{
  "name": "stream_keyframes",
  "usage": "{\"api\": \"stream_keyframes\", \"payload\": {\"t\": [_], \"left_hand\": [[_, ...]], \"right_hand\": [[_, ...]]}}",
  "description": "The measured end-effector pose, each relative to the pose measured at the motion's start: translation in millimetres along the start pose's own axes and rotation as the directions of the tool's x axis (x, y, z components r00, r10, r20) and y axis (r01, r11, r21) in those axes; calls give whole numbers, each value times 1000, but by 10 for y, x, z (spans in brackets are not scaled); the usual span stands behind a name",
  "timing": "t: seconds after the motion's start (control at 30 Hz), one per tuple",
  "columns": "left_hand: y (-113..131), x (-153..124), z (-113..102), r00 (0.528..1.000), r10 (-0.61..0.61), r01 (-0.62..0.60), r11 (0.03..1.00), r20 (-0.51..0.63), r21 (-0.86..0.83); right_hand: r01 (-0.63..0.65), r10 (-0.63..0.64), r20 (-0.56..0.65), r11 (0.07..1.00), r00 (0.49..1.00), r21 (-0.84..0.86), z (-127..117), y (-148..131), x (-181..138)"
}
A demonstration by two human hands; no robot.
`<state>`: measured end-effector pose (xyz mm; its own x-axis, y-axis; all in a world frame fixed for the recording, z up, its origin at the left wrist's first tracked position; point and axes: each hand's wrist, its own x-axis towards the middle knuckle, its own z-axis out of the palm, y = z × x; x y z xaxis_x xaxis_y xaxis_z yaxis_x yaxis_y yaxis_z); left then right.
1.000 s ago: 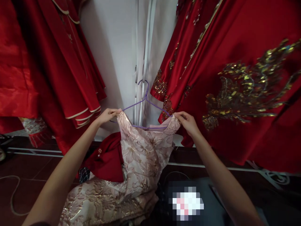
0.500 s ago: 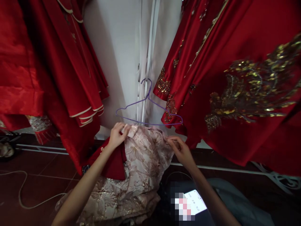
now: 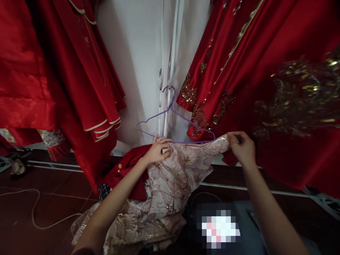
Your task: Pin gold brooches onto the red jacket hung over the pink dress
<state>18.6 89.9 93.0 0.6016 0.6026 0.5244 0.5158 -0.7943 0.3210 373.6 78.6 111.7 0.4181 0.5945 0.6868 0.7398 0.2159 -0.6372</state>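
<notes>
A pale pink dress (image 3: pixel 170 184) with a gold flower pattern spreads from my lap up to a purple wire hanger (image 3: pixel 154 116), whose lower bar lies along the dress's top edge. My left hand (image 3: pixel 158 150) is closed on the left part of that edge, fingers by the hanger bar. Out to the right, my right hand (image 3: pixel 242 147) pinches a corner of the dress and holds it stretched past the hanger's right end. Left of the dress lies a dark red piece of cloth (image 3: pixel 132 170) with a small pearly ornament, partly behind my left forearm.
Long red garments (image 3: pixel 87 88) hang at the left, and red gowns with gold sequins (image 3: pixel 198 117) hang at the right. Between them stands a white panel (image 3: pixel 127 53). A cable (image 3: pixel 35 216) runs over the dark floor tiles. A lit, blurred-out screen (image 3: pixel 221 226) lies low in the middle.
My right hand has moved right and up, drawing the dress's corner out sideways. My left hand has shifted right along the top edge, nearer the hanger's middle.
</notes>
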Motion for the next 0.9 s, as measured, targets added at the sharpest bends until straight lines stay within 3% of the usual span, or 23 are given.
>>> {"api": "stream_keyframes", "payload": {"t": [0.13, 0.33, 0.53, 0.63, 0.7, 0.8, 0.87, 0.9], "left_hand": [[8, 6, 17, 1000, 7, -6, 1000, -30, 17], [31, -18, 25, 1000, 15, -13, 996, -21, 85], [137, -20, 57, 999, -12, 13, 1000, -41, 25], [282, -2, 147, 994, -43, 37, 997, -100, -62], [366, 2, 192, 986, -67, 52, 993, -150, -106], [343, -37, 166, 968, -117, 80, 982, -221, -170], [183, -117, 90, 923, -193, 133, 972, -332, -195], [64, -173, 45, 876, -250, 181, 963, -413, -197]], "right_hand": [[11, -11, -56, 1000, 998, 1, -13, 9, -6], [79, -77, -30, 995, 997, 65, -36, -123, -77], [230, -230, -14, 970, 973, 83, 129, -530, 55], [332, -333, 20, 942, 943, 41, 279, -854, 81], [375, -375, 106, 927, 921, 24, 353, -1021, 48], [407, -394, 222, 913, 892, -14, 414, -1108, -17], [398, -380, 228, 917, 896, -34, 441, -1070, -30], [384, -368, 220, 923, 904, -35, 455, -1037, -25]]}}
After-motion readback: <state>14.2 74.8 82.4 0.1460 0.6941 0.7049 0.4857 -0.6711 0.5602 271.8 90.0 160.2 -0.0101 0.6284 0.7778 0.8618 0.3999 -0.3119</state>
